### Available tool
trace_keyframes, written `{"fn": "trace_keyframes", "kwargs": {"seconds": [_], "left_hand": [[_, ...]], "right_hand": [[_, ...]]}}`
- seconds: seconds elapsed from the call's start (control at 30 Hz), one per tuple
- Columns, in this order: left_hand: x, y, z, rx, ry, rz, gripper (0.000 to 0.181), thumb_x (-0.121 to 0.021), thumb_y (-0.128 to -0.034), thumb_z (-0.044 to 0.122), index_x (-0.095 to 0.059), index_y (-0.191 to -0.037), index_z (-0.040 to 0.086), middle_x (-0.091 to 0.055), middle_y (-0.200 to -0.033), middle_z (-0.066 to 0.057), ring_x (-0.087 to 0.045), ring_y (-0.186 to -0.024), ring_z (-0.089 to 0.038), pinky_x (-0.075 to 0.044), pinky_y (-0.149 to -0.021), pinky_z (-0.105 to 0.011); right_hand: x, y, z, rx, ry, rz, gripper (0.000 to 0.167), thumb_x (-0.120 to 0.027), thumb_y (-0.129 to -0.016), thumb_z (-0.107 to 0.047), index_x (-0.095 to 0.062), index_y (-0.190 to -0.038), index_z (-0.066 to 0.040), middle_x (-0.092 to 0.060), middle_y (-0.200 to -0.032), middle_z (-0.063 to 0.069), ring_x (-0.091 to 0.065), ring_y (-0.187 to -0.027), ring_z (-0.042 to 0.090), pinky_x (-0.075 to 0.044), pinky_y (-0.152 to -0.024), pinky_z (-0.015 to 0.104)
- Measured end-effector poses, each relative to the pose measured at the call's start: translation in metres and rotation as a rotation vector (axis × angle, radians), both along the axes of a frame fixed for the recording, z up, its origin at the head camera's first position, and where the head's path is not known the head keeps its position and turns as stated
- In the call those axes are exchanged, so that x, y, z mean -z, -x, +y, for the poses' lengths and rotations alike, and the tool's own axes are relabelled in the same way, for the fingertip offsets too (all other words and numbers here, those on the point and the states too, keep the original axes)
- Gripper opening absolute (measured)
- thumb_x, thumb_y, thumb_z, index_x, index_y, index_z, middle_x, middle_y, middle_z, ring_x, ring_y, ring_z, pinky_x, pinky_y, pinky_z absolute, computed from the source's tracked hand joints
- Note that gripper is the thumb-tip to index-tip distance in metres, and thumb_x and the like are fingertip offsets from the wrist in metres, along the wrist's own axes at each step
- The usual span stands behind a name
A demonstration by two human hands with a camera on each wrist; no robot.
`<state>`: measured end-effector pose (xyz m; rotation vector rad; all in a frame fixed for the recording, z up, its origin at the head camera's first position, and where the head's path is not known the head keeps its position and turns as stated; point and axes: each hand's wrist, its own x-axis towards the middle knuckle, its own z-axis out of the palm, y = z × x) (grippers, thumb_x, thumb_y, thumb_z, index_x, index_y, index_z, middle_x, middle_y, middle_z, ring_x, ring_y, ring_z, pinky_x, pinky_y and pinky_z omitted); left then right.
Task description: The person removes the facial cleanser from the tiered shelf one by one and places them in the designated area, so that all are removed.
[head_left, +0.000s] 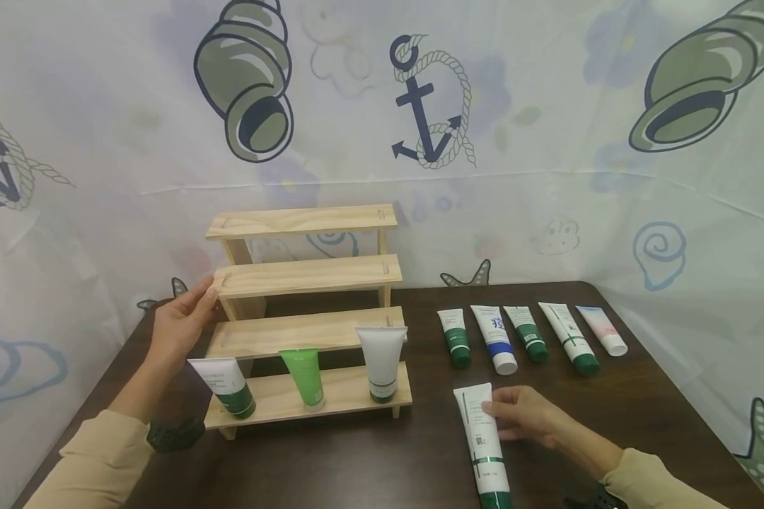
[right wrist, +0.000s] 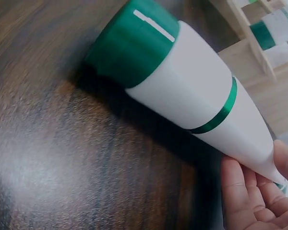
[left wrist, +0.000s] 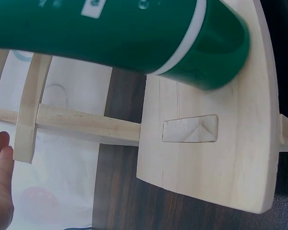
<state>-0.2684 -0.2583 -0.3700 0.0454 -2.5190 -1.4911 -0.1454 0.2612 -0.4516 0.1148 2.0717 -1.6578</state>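
My right hand pinches a long white squeeze tube with a green cap near its flat end; thumb and fingers show on that end in the right wrist view. The tube's cap points toward me. At the left end of a stepped wooden shelf, my left hand touches the second board from the top with its fingers extended. On the lowest board stand a white-and-green tube, a bright green tube and a white tube, caps down. A green tube fills the top of the left wrist view.
Right of the shelf, several tubes lie in a row on the dark wooden table, among them a blue-banded tube and a pink-and-white tube. A printed cloth hangs behind the table.
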Motion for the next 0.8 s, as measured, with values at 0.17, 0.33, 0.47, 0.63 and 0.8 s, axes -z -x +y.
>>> {"fn": "trace_keyframes", "kwargs": {"seconds": [0.17, 0.33, 0.47, 0.63, 0.8], "left_hand": [[0.0012, 0.0011, -0.0009, 0.009, 0.007, -0.008, 0.059, -0.045, -0.096, 0.044, -0.034, -0.145, 0.013, -0.032, -0.149, -0.015, -0.044, -0.128, -0.03, -0.045, -0.092, -0.021], [0.001, 0.0012, -0.0013, -0.011, 0.011, -0.018, 0.059, -0.045, -0.0957, 0.045, -0.035, -0.145, 0.014, -0.033, -0.148, -0.014, -0.046, -0.127, -0.027, -0.046, -0.091, -0.02], [0.0006, 0.0008, -0.0006, -0.014, 0.017, -0.017, 0.059, -0.045, -0.0955, 0.045, -0.035, -0.144, 0.013, -0.034, -0.147, -0.015, -0.048, -0.126, -0.027, -0.046, -0.091, -0.021], [0.0003, 0.0005, 0.0002, -0.013, 0.014, -0.018, 0.06, -0.045, -0.0956, 0.045, -0.035, -0.144, 0.012, -0.034, -0.147, -0.016, -0.048, -0.125, -0.027, -0.046, -0.091, -0.021], [0.0001, 0.0005, 0.0007, -0.013, 0.013, -0.025, 0.061, -0.044, -0.0955, 0.047, -0.034, -0.145, 0.012, -0.033, -0.148, -0.015, -0.046, -0.127, -0.03, -0.044, -0.093, -0.025]], "right_hand": [[0.0038, -0.0004, -0.0028, 0.0, -0.042, -0.003, 0.048, -0.065, -0.089, -0.025, -0.052, -0.116, 0.013, -0.063, -0.092, 0.007, -0.062, -0.081, 0.015, -0.059, -0.072, 0.035], [0.0022, -0.0008, -0.0051, -0.003, -0.071, 0.008, 0.044, -0.064, -0.09, -0.023, -0.054, -0.114, 0.013, -0.062, -0.092, 0.007, -0.061, -0.08, 0.015, -0.059, -0.071, 0.035], [-0.0009, -0.0008, -0.0065, -0.011, -0.103, 0.022, 0.04, -0.065, -0.09, -0.024, -0.056, -0.109, 0.01, -0.061, -0.089, 0.007, -0.061, -0.077, 0.014, -0.059, -0.067, 0.033], [-0.0021, -0.0011, -0.0064, -0.014, -0.126, 0.034, 0.042, -0.066, -0.089, -0.024, -0.055, -0.11, 0.011, -0.062, -0.087, 0.008, -0.062, -0.074, 0.015, -0.059, -0.063, 0.032], [-0.0005, -0.0009, -0.0046, -0.011, -0.132, 0.045, 0.042, -0.066, -0.088, -0.023, -0.054, -0.11, 0.011, -0.062, -0.084, 0.007, -0.061, -0.071, 0.015, -0.058, -0.062, 0.031]]}}
